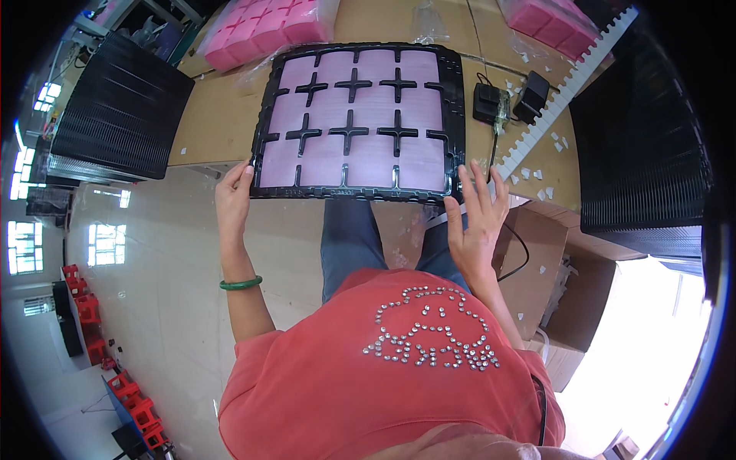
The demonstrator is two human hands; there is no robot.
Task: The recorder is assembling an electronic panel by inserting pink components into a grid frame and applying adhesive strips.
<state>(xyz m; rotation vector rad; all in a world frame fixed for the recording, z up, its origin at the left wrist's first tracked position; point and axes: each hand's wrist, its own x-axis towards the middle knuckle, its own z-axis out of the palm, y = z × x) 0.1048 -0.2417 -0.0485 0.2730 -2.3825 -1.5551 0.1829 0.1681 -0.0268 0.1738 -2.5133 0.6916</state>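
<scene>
A black plastic tray (455,84) lies in front of me, its near edge over my lap and the rest over the table. Pale pink sheet-like pieces (372,146) fill it, and black cross-shaped ribs of the tray stand up between them. My left hand (233,193) grips the tray's near left corner, thumb on the rim and the other fingers partly hidden. At the near right corner is my right hand (479,222), fingers stretched and spread. Its thumb and index finger touch the tray's edge.
Pink blocks in clear film (268,27) and more pink blocks (552,31) stand at the back. Tall black stacks (119,107) flank the table. Right of the tray lie black power adapters (533,96), a white toothed strip (567,92) and white scraps. An open cardboard box (586,307) stands lower right.
</scene>
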